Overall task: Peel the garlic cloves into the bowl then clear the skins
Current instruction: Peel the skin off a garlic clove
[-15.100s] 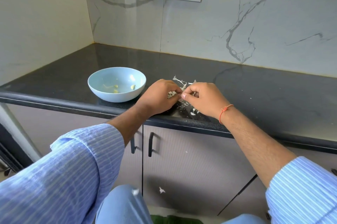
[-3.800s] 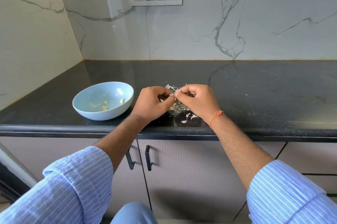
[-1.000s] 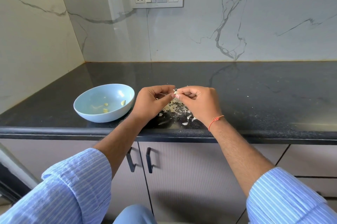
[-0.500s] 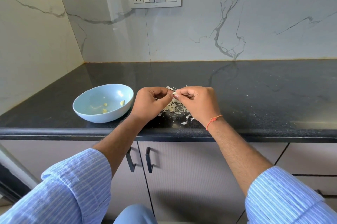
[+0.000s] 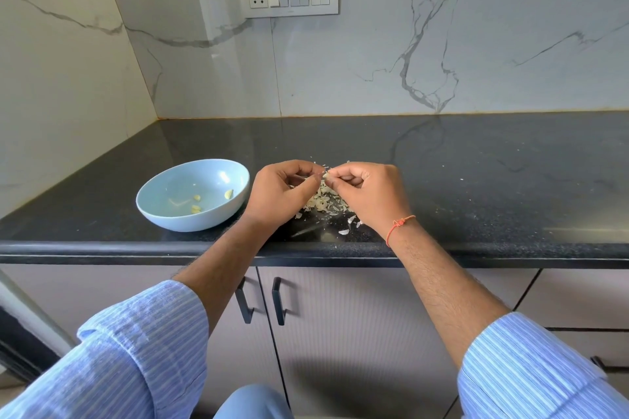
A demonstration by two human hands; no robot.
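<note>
Three peeled cloves [image 5: 195, 203] lie in the bowl [image 5: 163, 214] near the counter's [image 5: 476, 180] front edge. Left hand [image 5: 282, 197] and right hand [image 5: 369, 197] pinch another garlic clove [image 5: 325, 175] above the skins [image 5: 326, 204], which remain uncleared.

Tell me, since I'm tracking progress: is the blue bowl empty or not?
Not empty: the blue bowl holds a few peeled garlic cloves on its bottom, far from full.

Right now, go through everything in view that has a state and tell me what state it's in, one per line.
left hand: fingers curled, pinching a garlic clove
right hand: fingers curled, pinching the same clove
bowl: upright, a few peeled cloves inside
garlic skins: loose pile on the countertop, uncleared
cabinet doors: closed
</note>
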